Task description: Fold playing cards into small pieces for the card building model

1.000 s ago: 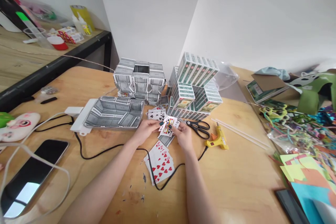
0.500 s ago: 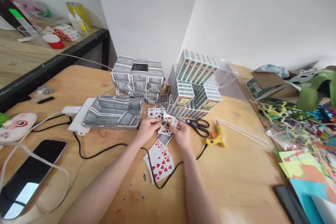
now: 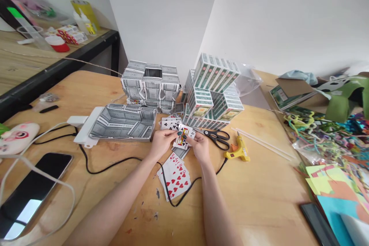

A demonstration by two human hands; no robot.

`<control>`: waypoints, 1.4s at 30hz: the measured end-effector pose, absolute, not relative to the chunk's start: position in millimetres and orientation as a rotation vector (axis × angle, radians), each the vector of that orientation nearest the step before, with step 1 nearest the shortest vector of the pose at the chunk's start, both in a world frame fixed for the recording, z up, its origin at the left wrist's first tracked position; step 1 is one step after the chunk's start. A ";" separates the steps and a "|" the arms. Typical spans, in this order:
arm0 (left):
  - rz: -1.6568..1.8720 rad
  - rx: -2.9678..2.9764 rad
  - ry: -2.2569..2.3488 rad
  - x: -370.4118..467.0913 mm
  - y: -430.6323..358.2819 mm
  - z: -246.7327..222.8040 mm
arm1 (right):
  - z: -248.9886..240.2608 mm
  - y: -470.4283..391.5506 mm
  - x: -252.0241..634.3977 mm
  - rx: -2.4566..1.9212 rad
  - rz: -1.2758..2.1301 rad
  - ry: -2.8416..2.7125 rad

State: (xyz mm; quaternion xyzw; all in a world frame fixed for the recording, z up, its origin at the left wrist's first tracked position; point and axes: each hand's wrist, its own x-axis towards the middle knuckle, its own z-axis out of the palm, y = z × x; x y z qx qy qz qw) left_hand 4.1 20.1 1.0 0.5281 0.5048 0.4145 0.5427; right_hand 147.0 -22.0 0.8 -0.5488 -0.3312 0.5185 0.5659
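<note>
Between my two hands are playing cards (image 3: 182, 142), face cards with their faces up. My left hand (image 3: 163, 142) pinches their left edge between thumb and fingers. On the other side, my right hand (image 3: 201, 147) grips the right edge, its thumb on top. Below them lies a fan of heart cards (image 3: 176, 178), crossed by a black cord. Just beyond my left fingers are several club cards (image 3: 170, 123). An open tray made of cards (image 3: 125, 127) sits to the left, and a larger box structure of cards (image 3: 151, 88) stands behind it.
Stacked card packs (image 3: 215, 88) rise behind my right hand. Black-handled scissors (image 3: 219, 138), a yellow glue gun (image 3: 240, 149) and clear glue sticks (image 3: 263, 144) lie to the right. A phone (image 3: 34, 192) and white cable are at left; coloured paper (image 3: 334, 188) and craft scraps at right.
The hands and the cards between them stay almost in place, with only slight finger movement. The whole view has shifted very slightly.
</note>
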 end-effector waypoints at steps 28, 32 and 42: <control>1.080 1.515 1.370 9.0 10.0 2.1 | 2.7 -20.3 146.7 -1.278 1.268 -0.847; 1.111 1.618 1.375 12.5 4.1 6.1 | 2.6 -19.9 145.3 -1.278 1.244 -0.857; 1.086 1.632 1.384 16.2 3.7 9.0 | 0.1 -20.0 144.4 -1.313 1.273 -0.876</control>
